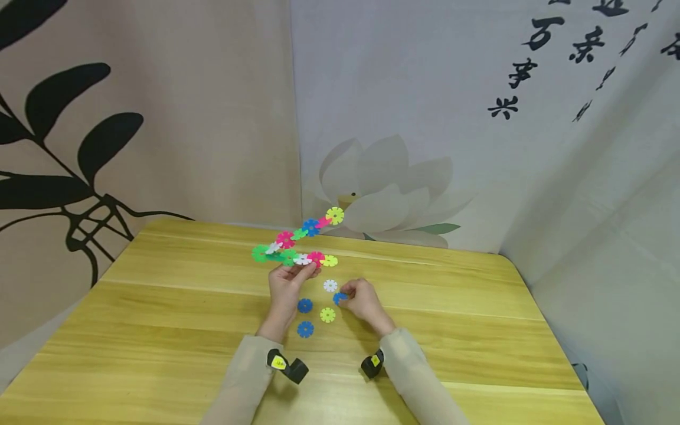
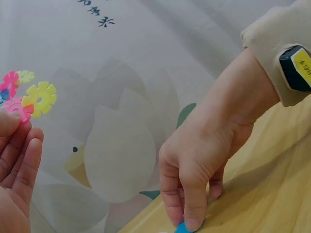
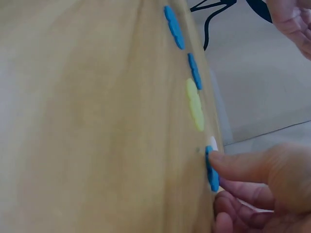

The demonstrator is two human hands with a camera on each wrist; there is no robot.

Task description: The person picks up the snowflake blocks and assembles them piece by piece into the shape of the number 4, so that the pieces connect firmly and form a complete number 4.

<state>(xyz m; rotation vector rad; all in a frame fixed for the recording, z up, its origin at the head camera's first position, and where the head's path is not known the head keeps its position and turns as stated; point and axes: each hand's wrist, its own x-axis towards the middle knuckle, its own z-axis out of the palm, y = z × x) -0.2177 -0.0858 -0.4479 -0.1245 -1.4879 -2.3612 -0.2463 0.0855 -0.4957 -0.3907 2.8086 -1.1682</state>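
My left hand pinches a pink notched disc in a bent chain of interlocked plastic snowflake discs. The chain is raised above the table; a yellow disc ends the near arm and another yellow disc ends the far arm. Green discs form the bend at the left. My right hand pinches a loose blue snowflake disc between thumb and fingers, low at the tabletop. Just beyond that disc lies a white disc.
Between the hands lie a yellow-green disc and two blue discs, one farther off and one nearer. The wooden table ends at a printed curtain behind. Each sleeve carries a black wrist camera.
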